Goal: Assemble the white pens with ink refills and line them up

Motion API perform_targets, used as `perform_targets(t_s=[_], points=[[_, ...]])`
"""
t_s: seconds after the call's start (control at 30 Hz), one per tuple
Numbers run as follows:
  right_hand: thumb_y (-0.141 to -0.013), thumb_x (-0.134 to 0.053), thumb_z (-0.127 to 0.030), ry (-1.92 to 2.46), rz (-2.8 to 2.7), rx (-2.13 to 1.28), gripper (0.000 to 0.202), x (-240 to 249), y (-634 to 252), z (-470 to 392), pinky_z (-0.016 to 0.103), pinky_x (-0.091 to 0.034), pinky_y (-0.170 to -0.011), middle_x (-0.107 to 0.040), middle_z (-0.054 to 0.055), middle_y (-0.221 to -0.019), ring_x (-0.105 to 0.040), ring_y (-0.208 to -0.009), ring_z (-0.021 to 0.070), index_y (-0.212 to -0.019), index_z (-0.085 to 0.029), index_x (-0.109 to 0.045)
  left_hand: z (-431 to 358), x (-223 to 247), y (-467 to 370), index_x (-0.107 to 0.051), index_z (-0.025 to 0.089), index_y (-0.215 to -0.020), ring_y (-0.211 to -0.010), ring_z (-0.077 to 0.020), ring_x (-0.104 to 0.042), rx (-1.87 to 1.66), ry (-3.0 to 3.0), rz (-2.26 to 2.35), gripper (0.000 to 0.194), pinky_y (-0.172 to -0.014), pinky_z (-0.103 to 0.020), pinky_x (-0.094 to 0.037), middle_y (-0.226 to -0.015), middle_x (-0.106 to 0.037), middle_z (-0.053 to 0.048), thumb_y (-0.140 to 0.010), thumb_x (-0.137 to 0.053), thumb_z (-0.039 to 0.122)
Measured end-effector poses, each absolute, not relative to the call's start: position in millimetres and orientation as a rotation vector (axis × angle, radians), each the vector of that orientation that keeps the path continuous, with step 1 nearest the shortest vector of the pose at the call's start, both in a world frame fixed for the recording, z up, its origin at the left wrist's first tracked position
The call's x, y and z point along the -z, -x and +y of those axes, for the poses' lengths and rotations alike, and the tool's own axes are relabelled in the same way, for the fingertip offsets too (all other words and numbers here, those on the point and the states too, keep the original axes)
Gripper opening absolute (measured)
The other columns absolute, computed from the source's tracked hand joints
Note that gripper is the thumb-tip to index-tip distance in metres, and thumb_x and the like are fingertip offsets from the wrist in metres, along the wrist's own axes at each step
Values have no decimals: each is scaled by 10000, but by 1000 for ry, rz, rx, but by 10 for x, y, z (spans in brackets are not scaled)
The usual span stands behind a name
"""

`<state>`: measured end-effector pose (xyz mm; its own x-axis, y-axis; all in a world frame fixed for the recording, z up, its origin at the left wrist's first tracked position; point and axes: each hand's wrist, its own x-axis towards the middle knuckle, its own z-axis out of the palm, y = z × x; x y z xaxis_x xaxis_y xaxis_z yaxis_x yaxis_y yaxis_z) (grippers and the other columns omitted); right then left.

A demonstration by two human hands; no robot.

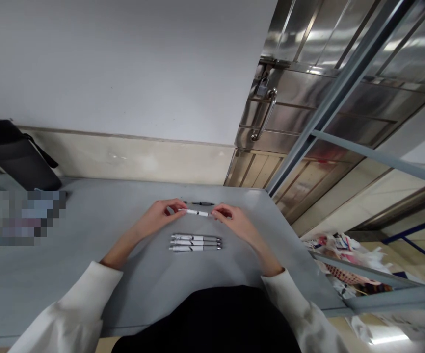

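White pen [198,213] is held level above or on the grey table [87,211], between the two hands; contact with the tabletop cannot be confirmed. Its left end is clamped between thumb and fingers of the left hand [161,214]. At its right end, thumb and fingers of the right hand [235,220] are brought together; whether the end is pinched or merely touched cannot be told.

Progress is judged as follows. Three pens [194,242] are laid side by side nearer the body, roughly parallel, tips to the right; this portion appears complete. The white pen is not yet placed with them, and no metallic tip is discernible on it. A slim dark item [205,203], lying just beyond it and untouched, appears to be outstanding; whether it is a pen or a pen part cannot be determined.
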<state>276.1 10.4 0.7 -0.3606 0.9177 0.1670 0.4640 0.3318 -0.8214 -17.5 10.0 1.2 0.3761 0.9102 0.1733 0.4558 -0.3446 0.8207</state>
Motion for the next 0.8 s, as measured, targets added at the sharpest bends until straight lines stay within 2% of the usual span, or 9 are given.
perform_targets(t_s=[0.27,0.57,0.8], points=[[-997,-617,-363,1204,-1973,-918,185,5,-2763,86,349,-529,-844,-770,47,-940,-688,-871,207,-977,-225,-739,110,-44,232,-801,295,-1102,-938,-243,-684,-801,-1961,1207,360,-764,-341,-514,-1040,-786,-29,-951,-638,578],[-979,-630,-378,1205,-1986,-920,154,-4,-2778,79,380,-522,-810,-782,51,-963,-691,-880,241,-976,-278,-748,100,-71,239,-789,286,-1079,-954,-236,-681,-795,-2006,1192,344,-782,-340,-525,-1045,-782,-31,-970,-610,559],[-975,-635,-386,1194,-1997,-950,176,-14,-2781,68,366,-524,-805,-769,34,-937,-677,-857,221,-987,-263,-761,105,-62,265,-796,289,-1049,-943,-228,-691,-781,-2015,1180,298,-766,-322,-519,-1014,-780,-30,-973,-619,516]])
